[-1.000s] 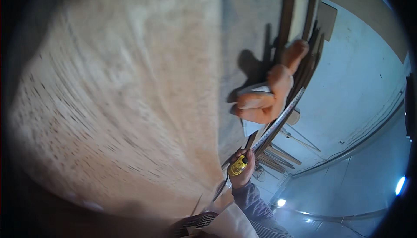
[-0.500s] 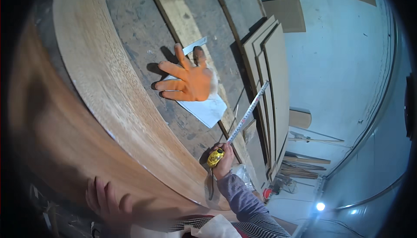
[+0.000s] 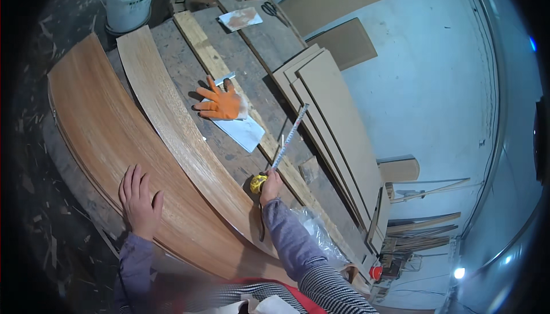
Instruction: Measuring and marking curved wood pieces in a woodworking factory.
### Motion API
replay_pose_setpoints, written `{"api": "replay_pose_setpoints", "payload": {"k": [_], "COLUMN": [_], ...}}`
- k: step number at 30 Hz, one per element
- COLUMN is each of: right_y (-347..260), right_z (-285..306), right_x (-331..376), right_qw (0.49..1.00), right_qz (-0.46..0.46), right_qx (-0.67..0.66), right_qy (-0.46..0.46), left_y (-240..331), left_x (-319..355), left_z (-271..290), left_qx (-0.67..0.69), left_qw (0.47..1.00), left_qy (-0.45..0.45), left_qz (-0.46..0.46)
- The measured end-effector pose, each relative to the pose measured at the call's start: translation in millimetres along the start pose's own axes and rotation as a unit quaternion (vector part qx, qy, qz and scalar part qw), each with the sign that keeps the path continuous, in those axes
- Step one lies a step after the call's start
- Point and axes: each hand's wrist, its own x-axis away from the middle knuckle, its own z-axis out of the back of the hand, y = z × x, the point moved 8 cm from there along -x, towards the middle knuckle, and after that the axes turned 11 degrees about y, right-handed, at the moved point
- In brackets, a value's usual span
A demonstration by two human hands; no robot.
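Note:
My right hand (image 3: 271,188) grips a yellow tape measure (image 3: 258,184). Its white blade (image 3: 291,135) sticks out away from me, over the workbench and toward the leaning boards. My left hand (image 3: 139,199) lies on a long brown wood-grain panel (image 3: 103,119), fingers stretched and thumb apart. Between my hands runs a second, lighter wood-grain strip (image 3: 163,99), alongside the first panel. Ahead of the tape measure, an orange work glove (image 3: 220,103) lies spread on a folded white sheet (image 3: 245,133), next to a small metal strip (image 3: 225,78).
A pale wooden batten (image 3: 200,42) crosses the workbench (image 3: 180,56). Several tan boards (image 3: 332,96) stand along its right side. A white bucket (image 3: 129,4) is at the far left, scissors (image 3: 272,9) at the far end. Clear plastic wrap (image 3: 318,234) lies beside my right forearm.
My left hand, blurred at the lower left before, now lies flat on the brown panel. My right hand still holds the tape measure with its blade out. The view has widened, showing the bucket and scissors.

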Motion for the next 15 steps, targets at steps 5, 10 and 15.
{"api": "replay_pose_setpoints", "payload": {"k": [5, 10, 15], "right_y": [-1, 6, 2], "right_z": [-2, -3, 5], "right_x": [-5, -9, -11], "right_qw": [1.0, 0.999, 0.991], "right_qz": [0.03, -0.005, -0.077], "right_qx": [-0.003, -0.033, -0.109], "right_qy": [-0.001, -0.016, -0.033], "left_y": [8, 15, 18], "left_x": [6, 11, 18], "left_z": [1, -3, -14], "left_qx": [-0.032, -0.074, -0.09], "left_qw": [0.999, 0.997, 0.995], "left_qy": [0.032, 0.032, 0.031], "left_qz": [-0.007, -0.02, -0.036]}}
